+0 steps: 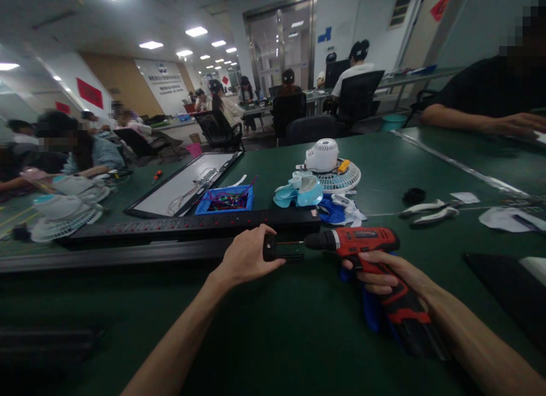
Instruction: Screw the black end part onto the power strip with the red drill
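My left hand is wrapped around the near right end of a long black bar, beside a small black end piece. A red cordless drill is in my right hand, fingers around its handle. Its long thin bit points left and reaches the end piece; whether the tip sits in a screw is not visible. Just behind the bar lies a long black power strip with a row of small red marks. Something blue shows under the drill handle.
Behind the strip stand a blue bin of wires, light blue fan blades and a white fan. Pliers and a black tape roll lie right. A co-worker's arm rests at far right; others sit around.
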A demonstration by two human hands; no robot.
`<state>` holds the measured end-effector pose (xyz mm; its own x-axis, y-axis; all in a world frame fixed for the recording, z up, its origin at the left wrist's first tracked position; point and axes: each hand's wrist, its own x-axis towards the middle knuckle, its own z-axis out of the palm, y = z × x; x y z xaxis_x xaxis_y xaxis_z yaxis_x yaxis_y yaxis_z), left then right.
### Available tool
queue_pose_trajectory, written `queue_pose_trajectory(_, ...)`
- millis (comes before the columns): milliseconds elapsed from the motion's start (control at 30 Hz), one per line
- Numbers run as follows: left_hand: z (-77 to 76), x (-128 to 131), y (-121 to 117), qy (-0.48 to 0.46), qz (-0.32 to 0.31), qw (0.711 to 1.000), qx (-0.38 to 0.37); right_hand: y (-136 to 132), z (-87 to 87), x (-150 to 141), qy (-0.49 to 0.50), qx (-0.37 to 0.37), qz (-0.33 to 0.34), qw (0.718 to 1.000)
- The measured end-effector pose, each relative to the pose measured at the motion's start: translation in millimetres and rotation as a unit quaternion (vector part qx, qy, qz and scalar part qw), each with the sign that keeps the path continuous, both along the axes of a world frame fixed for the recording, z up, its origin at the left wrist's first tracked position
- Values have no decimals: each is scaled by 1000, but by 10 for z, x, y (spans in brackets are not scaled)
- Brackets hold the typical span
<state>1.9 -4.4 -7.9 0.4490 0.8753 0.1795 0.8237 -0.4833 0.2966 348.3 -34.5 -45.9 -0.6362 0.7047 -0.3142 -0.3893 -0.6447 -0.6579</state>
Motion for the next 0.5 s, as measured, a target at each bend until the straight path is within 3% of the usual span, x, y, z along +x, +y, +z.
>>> queue_pose_trajectory(500,-9,-23,8,3,-18,1000,0,-58,132,-66,-25,-18,-6,1000)
